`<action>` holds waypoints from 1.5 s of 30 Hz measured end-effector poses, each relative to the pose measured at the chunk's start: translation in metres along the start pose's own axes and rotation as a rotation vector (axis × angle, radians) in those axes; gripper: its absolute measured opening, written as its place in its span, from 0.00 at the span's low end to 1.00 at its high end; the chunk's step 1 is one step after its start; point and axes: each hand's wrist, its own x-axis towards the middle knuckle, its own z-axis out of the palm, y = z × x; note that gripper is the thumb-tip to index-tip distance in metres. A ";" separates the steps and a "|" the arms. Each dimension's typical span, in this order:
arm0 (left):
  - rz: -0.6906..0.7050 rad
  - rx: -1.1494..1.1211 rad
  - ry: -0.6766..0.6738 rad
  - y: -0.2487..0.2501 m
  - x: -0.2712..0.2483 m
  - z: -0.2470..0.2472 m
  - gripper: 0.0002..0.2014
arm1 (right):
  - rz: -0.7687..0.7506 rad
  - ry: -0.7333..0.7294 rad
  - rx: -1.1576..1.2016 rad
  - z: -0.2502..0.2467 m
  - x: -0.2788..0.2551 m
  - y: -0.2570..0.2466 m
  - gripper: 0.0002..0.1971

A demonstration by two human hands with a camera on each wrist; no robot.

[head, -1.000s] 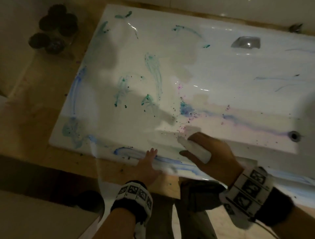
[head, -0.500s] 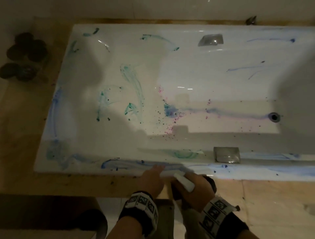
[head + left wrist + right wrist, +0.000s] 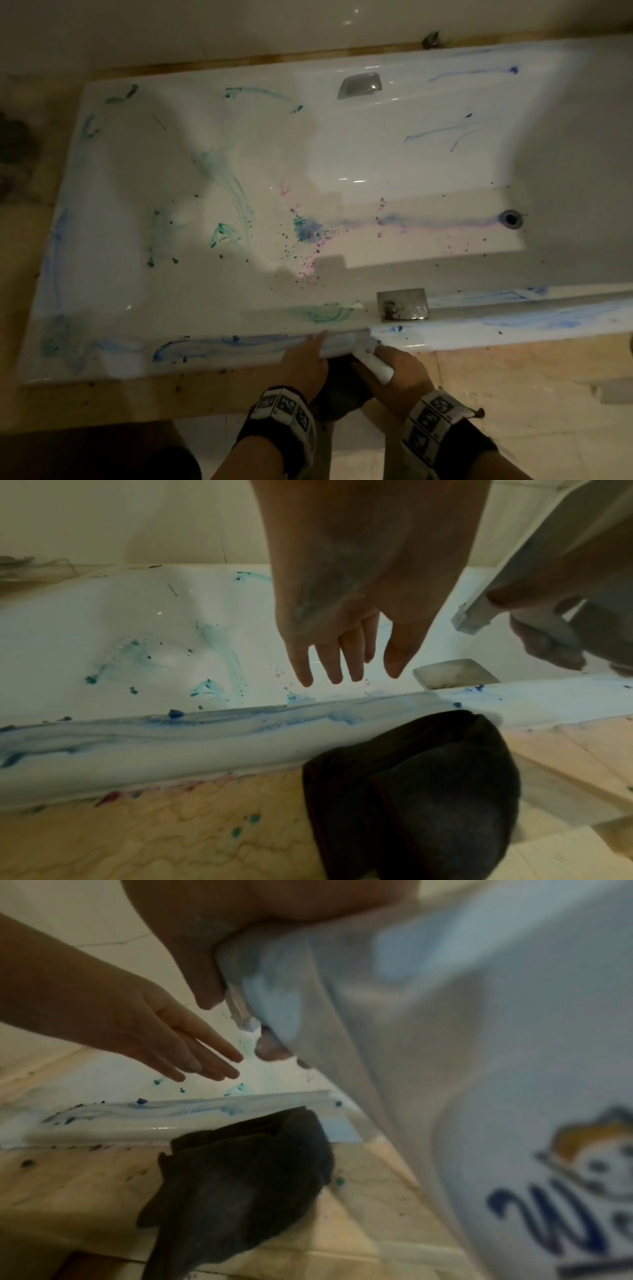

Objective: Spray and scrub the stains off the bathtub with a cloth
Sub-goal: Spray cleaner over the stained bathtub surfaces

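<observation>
The white bathtub [image 3: 342,150] carries green smears on the left, purple specks in the middle and blue streaks [image 3: 219,342] along the near rim. My left hand [image 3: 310,349] hovers over that rim with straight fingers [image 3: 337,666] and holds nothing. My right hand [image 3: 397,373] grips a white spray bottle [image 3: 373,363], its nozzle [image 3: 474,615] pointing over the rim toward the tub. A dark cloth [image 3: 411,791] lies crumpled under both hands, partly on the rim and partly on the wooden ledge [image 3: 154,831]. The cloth [image 3: 240,1177] is touched by neither hand.
A drain [image 3: 510,217] sits at the tub floor's right end. Metal grab handles are on the far wall [image 3: 359,85] and the near wall [image 3: 402,305]. A wooden surround [image 3: 513,383] frames the tub, with dark round objects [image 3: 13,140] at the far left.
My right hand has drawn the spray bottle back from over the tub floor to the near rim. My left hand stays at the rim, open. The head view has shifted right.
</observation>
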 end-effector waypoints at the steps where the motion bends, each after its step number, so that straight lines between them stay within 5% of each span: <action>1: -0.004 -0.011 0.018 0.009 0.001 0.003 0.25 | -0.009 0.011 0.010 -0.006 0.000 0.008 0.19; 11: -0.141 -0.184 0.271 0.110 0.003 0.044 0.17 | -0.174 -0.001 0.015 -0.085 0.005 0.100 0.22; 15: -0.144 -0.184 0.268 0.151 0.011 0.064 0.17 | -0.221 -0.126 -0.076 -0.122 -0.003 0.136 0.36; 18: -0.127 -0.179 0.253 0.170 0.016 0.078 0.19 | -0.250 -0.182 -0.199 -0.145 -0.010 0.149 0.20; 24: -0.118 -0.187 0.202 0.190 0.016 0.090 0.21 | -0.188 -0.123 -0.225 -0.163 -0.008 0.180 0.19; 27: -0.096 -0.190 0.162 0.198 0.017 0.095 0.21 | -0.142 -0.093 -0.205 -0.163 -0.005 0.189 0.33; 32: -0.051 -0.190 0.132 0.214 0.023 0.101 0.21 | -0.007 -0.065 -0.159 -0.186 -0.010 0.193 0.19; 36: -0.006 -0.174 0.096 0.224 0.028 0.098 0.21 | 0.061 0.040 -0.058 -0.183 -0.013 0.218 0.34; 41: 0.054 -0.132 0.083 0.245 0.031 0.089 0.20 | 0.219 0.170 0.101 -0.197 -0.030 0.232 0.17; 45: 0.069 -0.121 0.090 0.262 0.035 0.090 0.20 | 0.280 0.272 0.174 -0.211 -0.036 0.249 0.18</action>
